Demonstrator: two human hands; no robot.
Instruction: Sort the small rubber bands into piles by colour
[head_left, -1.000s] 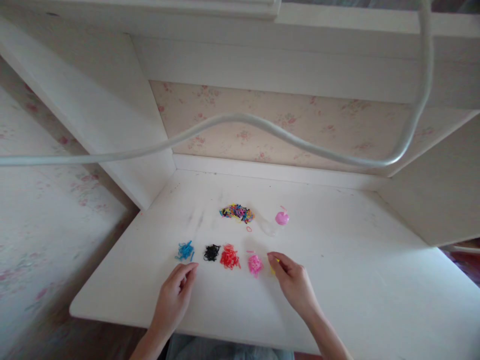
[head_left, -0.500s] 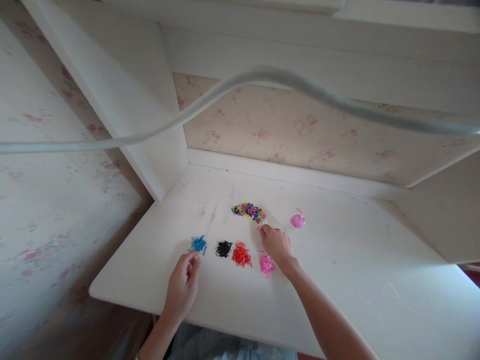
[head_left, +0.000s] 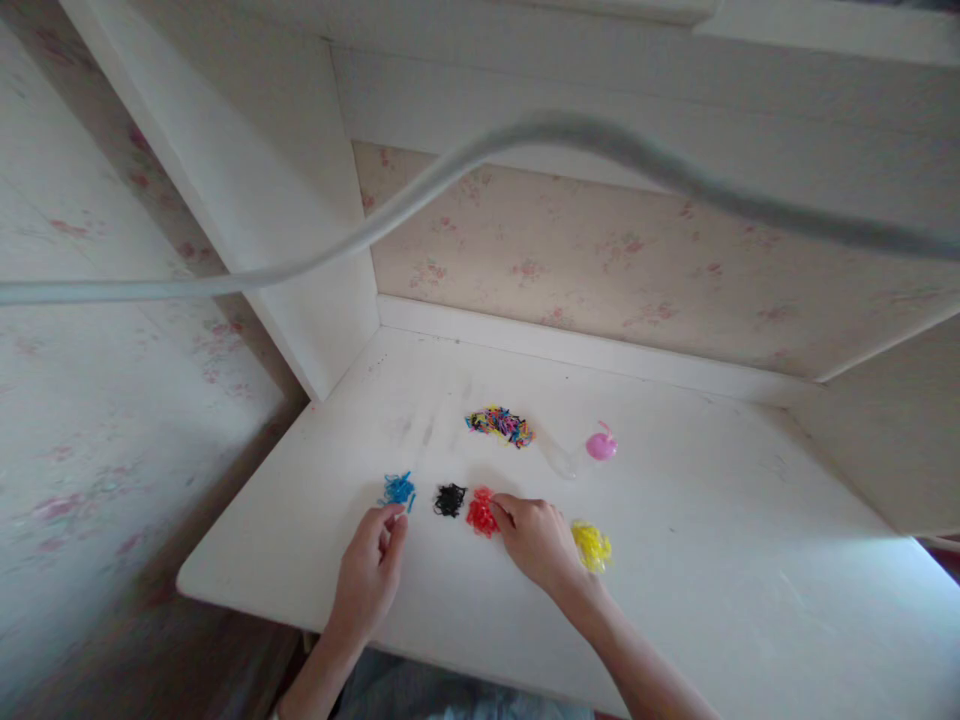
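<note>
Small heaps of tiny rubber bands lie in a row on the white desk: blue, black, red and yellow. A mixed multicoloured heap lies further back. My right hand rests with fingers curled, its fingertips at the red heap; it covers the spot where the pink heap lay. My left hand lies on the desk just below the blue heap, fingers loosely bent, nothing visible in it.
A clear small bottle with a pink cap lies on its side right of the mixed heap. A grey cable hangs across the view. Desk side panels stand left and right, a floral back wall behind.
My right hand came back from the mixed heap to the red heap, now covering the pink heap and uncovering the yellow one. My left hand barely moved.
</note>
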